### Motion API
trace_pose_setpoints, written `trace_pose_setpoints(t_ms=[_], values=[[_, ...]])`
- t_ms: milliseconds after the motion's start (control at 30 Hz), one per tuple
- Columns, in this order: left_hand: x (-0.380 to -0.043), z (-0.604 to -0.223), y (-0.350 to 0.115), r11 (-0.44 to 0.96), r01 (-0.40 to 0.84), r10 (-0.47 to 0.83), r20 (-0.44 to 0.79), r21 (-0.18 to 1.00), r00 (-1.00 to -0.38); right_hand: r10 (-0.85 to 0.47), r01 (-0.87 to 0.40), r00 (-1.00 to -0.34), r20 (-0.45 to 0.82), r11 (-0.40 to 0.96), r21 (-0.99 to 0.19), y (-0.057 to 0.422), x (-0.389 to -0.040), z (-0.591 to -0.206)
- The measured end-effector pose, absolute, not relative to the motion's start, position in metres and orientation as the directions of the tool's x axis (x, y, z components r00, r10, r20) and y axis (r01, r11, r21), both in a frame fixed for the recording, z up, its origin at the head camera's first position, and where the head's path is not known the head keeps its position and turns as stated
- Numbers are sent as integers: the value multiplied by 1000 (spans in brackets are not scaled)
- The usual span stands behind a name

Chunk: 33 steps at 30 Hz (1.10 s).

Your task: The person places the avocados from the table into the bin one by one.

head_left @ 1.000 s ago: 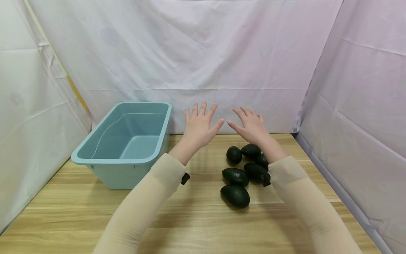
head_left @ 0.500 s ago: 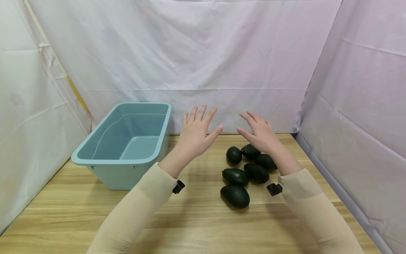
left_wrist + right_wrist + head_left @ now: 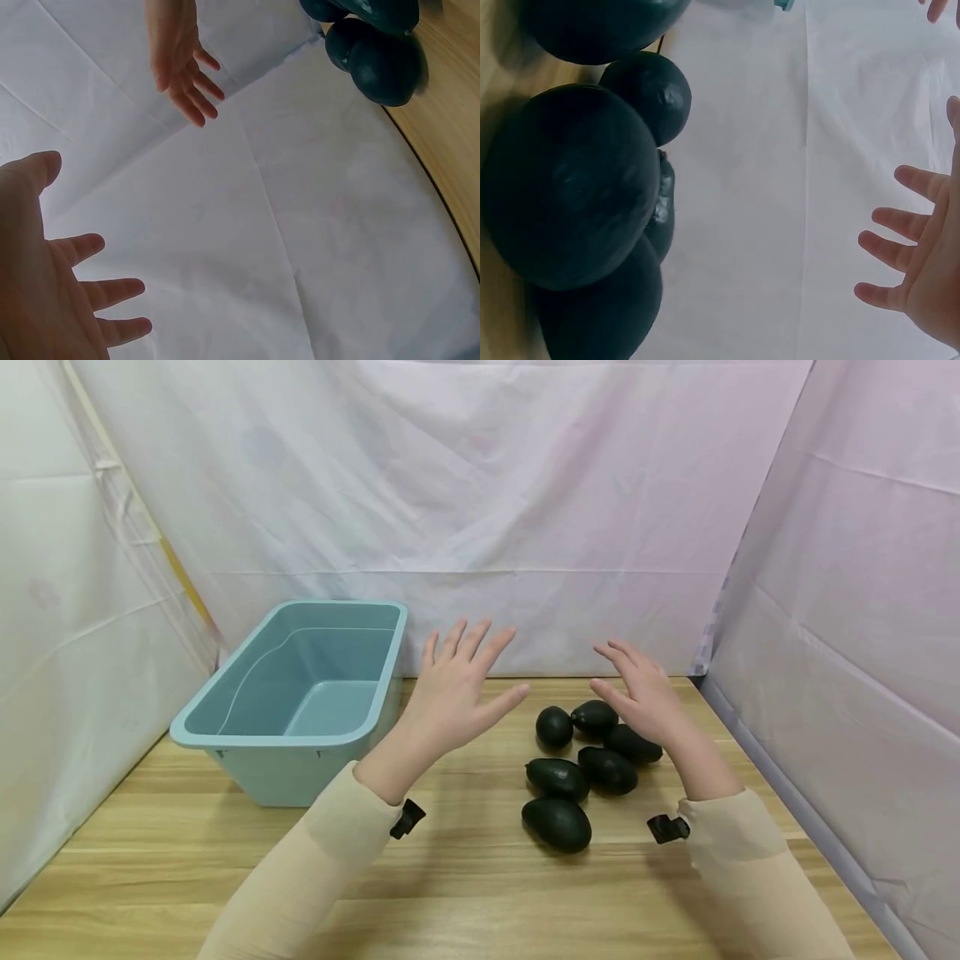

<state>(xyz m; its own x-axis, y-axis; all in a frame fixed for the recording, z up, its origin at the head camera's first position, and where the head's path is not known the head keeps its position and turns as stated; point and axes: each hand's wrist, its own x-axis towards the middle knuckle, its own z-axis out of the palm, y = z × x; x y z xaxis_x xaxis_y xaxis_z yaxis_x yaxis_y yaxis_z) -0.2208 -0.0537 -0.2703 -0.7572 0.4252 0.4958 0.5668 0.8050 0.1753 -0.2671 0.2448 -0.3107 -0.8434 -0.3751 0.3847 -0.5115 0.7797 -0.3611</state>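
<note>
The left hand (image 3: pixel 450 706) and the right hand (image 3: pixel 648 697) are hanging in the air above the worktop (image 3: pixel 450 893), fingers spread and loose, neither one grasping anything. Six dark, rounded fruits (image 3: pixel 607 770) are lying in a cluster below and beside the right hand, several apparently touching their neighbours, while the blue tub (image 3: pixel 277 777) is standing to the left of the left hand. The likeliest trouble is lurking in those smooth curves: since the fruits are leaning so close together, fingers pushing in for one could be setting others rolling. The black wrist device (image 3: pixel 668 828) is jutting from the right cuff (image 3: pixel 727 818) towards the group, so a low inward sweep could be knocking the outer fruits. The left forearm is running close past the tub, so a sideways swing could be bumping its rim
</note>
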Motion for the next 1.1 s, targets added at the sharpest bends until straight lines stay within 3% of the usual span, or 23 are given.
trace_pose_setpoints(t_ms=[267, 733, 1100], values=[[-209, -271, -62, 785, 599, 445, 530, 157, -722, -366, -523, -835, 411, 760, -386, 258, -262, -325], [-191, -275, -81, 710, 693, 442, 689, 123, -575, -329, -533, -827, 456, 715, -452, 279, -260, -344], [-179, -279, -102, 688, 715, 433, 723, 121, -538, -296, -520, -831, 471, 713, -470, 296, -256, -361]])
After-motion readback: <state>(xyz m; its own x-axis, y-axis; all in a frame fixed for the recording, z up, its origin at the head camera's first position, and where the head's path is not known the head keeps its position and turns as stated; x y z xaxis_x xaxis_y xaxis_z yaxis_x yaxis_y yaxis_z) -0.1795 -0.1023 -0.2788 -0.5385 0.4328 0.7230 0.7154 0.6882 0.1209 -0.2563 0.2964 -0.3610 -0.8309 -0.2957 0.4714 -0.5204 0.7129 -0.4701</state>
